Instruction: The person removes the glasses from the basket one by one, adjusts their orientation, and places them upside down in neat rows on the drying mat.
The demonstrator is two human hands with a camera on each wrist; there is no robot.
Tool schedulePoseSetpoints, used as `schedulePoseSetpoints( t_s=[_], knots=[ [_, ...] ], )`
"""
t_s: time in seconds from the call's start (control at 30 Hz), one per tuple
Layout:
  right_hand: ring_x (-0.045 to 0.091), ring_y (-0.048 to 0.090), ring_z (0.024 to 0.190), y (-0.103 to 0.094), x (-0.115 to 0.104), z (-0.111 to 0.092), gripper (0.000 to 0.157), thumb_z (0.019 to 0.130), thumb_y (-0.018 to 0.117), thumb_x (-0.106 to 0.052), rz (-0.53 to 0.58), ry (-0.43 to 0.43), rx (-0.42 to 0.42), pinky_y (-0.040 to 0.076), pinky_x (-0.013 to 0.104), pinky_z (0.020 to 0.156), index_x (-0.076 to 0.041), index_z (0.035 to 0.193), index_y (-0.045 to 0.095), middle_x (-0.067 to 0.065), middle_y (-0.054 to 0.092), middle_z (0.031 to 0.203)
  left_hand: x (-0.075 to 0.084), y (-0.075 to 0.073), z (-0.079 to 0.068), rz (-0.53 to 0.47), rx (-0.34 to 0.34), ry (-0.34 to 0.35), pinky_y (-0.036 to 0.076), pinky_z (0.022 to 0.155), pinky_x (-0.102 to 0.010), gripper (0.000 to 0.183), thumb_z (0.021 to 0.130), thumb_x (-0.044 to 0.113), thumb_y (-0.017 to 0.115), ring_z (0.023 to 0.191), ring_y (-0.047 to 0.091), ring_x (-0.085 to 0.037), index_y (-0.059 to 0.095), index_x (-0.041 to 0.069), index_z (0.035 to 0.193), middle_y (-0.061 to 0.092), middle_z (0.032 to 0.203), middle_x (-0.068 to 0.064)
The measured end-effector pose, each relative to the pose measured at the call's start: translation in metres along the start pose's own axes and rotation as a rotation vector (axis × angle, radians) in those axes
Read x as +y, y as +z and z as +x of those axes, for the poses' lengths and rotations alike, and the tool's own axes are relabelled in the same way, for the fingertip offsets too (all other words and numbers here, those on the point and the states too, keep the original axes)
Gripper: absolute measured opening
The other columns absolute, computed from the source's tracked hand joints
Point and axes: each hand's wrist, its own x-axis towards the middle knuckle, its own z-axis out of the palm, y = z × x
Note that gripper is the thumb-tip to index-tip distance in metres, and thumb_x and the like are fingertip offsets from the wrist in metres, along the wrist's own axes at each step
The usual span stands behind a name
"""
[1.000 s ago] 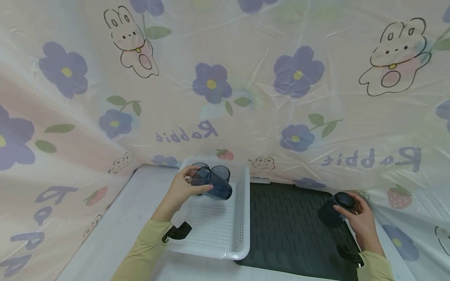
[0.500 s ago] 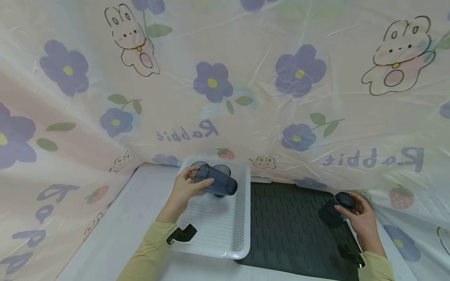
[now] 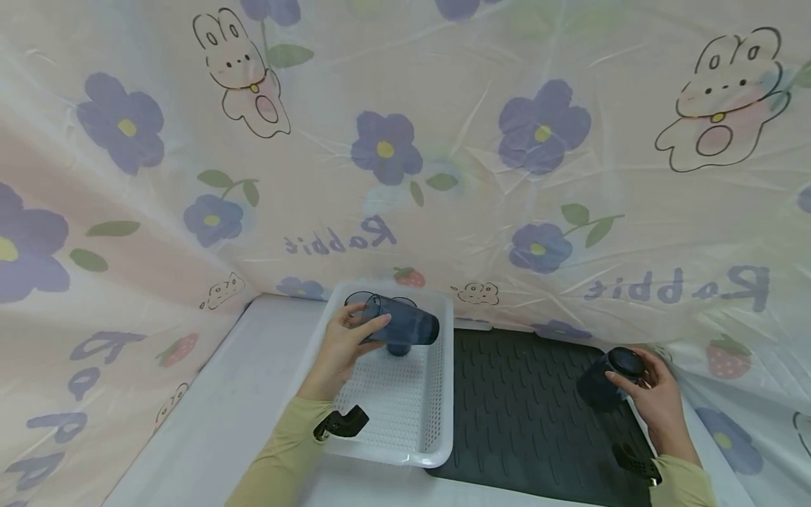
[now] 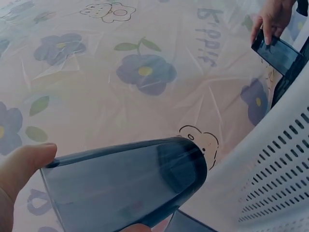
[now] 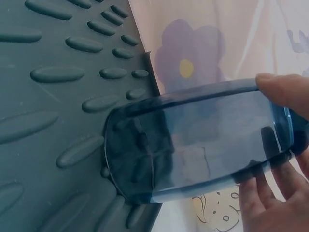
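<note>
Head view: a tilted glass (image 3: 405,322) lies nearly on its side at the center of the frame, above the white basket (image 3: 393,408), mouth toward frame left. The left hand (image 3: 342,345) has its grip spread to the glass's width, thumb and fingers around the mouth end. A further glass (image 3: 398,349) shows partly beneath; contact between the two cannot be confirmed. At frame right, an upturned glass (image 3: 598,387) is at the dark mat (image 3: 519,415); the right hand (image 3: 655,394) has its grip curved around the base end. Basket and mat sit side by side on the counter (image 3: 234,387). A printed sheet (image 3: 469,105) fills the upper frame.

Left wrist view: adds the thumb pressed at the rim, frame left, and the thick base, right of center.

Right wrist view: adds the upturned glass's rim meeting the ridged mat, left of center, and fingers beneath the glass, lower right.
</note>
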Motion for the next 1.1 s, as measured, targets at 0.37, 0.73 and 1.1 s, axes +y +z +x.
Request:
schedulePoseSetpoints(
  t_s=[0.37, 0.73, 1.1],
  knots=[
    [0.027, 0.035, 0.128, -0.001, -0.002, -0.001, 0.076, 0.085, 0.075, -0.025, -0.042, -0.012, -0.010, 0.030, 0.041, 0.110, -0.017, 0.148, 0.034, 0.008, 0.032, 0.151, -0.003, 0.012, 0.003, -0.099, 0.004, -0.052, 0.053, 0.087, -0.045, 0.079, 0.079, 0.011, 0.080, 0.115, 0.047, -0.034, 0.035, 0.005, 0.143, 0.031, 0.128, -0.021],
    [0.026, 0.042, 0.119, -0.006, 0.009, 0.012, 0.077, 0.085, 0.075, -0.028, -0.111, -0.045, -0.033, 0.042, 0.039, 0.097, -0.016, 0.148, 0.033, 0.012, 0.039, 0.142, -0.006, 0.019, 0.005, -0.107, 0.010, -0.068, 0.055, 0.084, -0.044, 0.079, 0.079, 0.011, 0.080, 0.057, 0.040, -0.009, 0.034, 0.002, 0.143, 0.038, 0.118, -0.019],
    [0.028, 0.039, 0.126, -0.005, 0.011, 0.011, 0.077, 0.084, 0.076, -0.022, -0.063, -0.072, -0.035, 0.038, 0.036, 0.104, -0.015, 0.147, 0.034, 0.012, 0.034, 0.148, -0.006, 0.028, 0.006, -0.107, 0.000, -0.080, 0.054, 0.087, -0.044, 0.083, 0.076, 0.017, 0.083, 0.049, 0.028, -0.009, 0.036, 0.005, 0.143, 0.040, 0.105, -0.011]
  ],
)
